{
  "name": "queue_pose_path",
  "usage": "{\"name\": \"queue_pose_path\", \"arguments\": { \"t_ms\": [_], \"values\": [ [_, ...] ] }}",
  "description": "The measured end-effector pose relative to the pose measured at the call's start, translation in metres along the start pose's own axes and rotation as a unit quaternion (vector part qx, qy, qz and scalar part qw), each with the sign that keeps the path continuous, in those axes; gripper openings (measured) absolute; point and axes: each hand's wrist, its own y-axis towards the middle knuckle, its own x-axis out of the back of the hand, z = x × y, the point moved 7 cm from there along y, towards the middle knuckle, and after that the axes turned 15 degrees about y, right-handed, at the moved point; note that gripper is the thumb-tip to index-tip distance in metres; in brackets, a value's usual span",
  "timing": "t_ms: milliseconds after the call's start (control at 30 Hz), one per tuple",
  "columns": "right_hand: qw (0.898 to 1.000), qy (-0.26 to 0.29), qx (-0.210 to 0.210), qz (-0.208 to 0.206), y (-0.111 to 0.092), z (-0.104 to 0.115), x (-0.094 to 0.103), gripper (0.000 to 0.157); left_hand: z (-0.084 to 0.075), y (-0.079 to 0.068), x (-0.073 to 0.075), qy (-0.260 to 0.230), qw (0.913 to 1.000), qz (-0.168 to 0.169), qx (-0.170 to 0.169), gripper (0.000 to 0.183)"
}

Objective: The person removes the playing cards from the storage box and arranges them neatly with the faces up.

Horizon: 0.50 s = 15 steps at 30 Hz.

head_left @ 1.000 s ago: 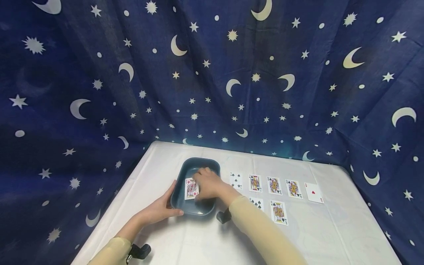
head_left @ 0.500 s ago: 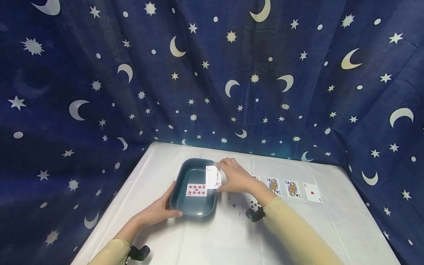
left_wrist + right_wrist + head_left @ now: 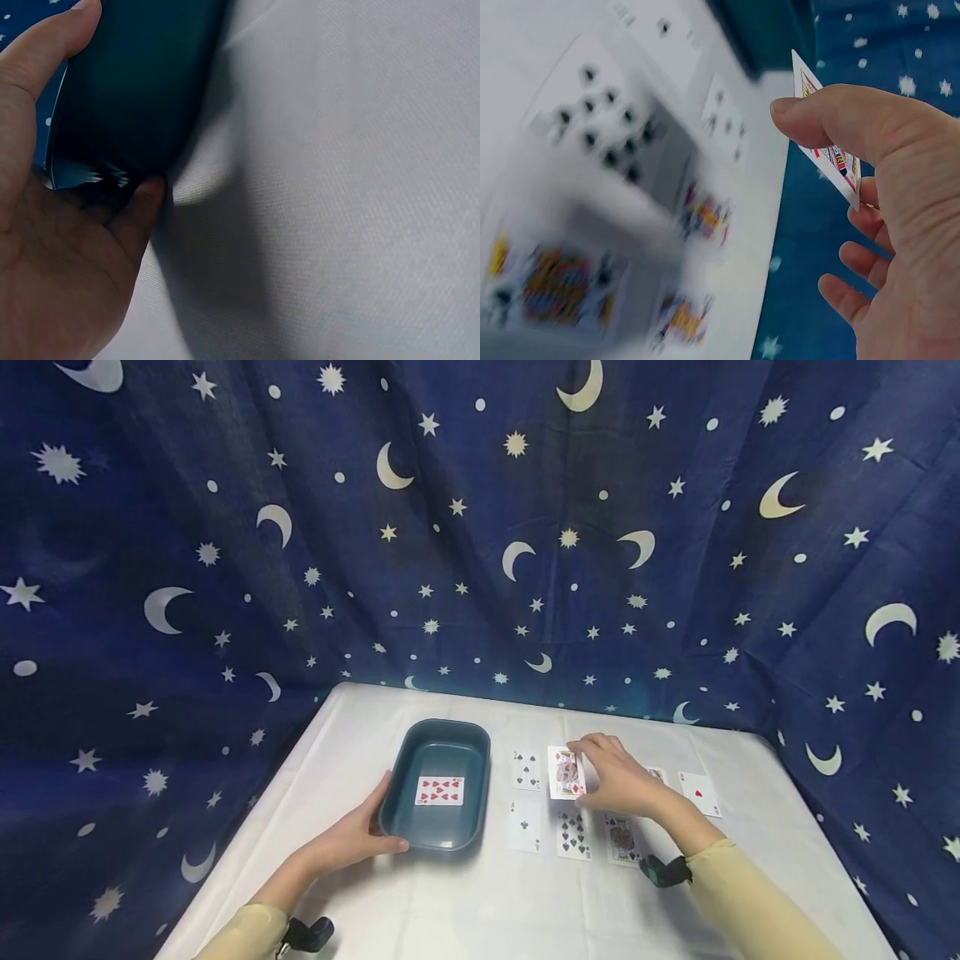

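Observation:
My right hand pinches a red diamond face card between thumb and fingers, holding it over the upper row of cards. In the right wrist view the same playing card is seen nearly edge-on, the thumb across its face. A dark teal tray stands at the left, with a hearts number card lying face up inside. Around the tray's near-left corner my left hand holds it, thumb at the front wall, fingers along the left side. The left wrist view shows the fingertips against the wall.
Right of the tray lie two rows of face-up cards: a spades number card, an ace of clubs, a ten of spades, a black-suit face card and an ace of hearts. A starry blue curtain surrounds the white table.
The right hand has lifted the diamond face card out of the tray and carried it rightward over the rows. The hearts card beneath it now shows. The left hand stays on the tray.

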Motion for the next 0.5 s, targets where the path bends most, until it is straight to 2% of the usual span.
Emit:
{"name": "queue_pose_path", "arguments": {
  "t_ms": [200,500],
  "values": [
    [1.000,-0.005,-0.023,-0.011,-0.027,-0.028,0.011,0.092,-0.001,-0.001,0.003,0.006,1.0000,-0.001,-0.001,0.124],
    [0.999,-0.008,-0.036,-0.014,-0.065,-0.061,0.022,0.088,-0.004,-0.002,0.002,-0.011,0.9999,0.004,-0.002,0.123]
  ]
}}
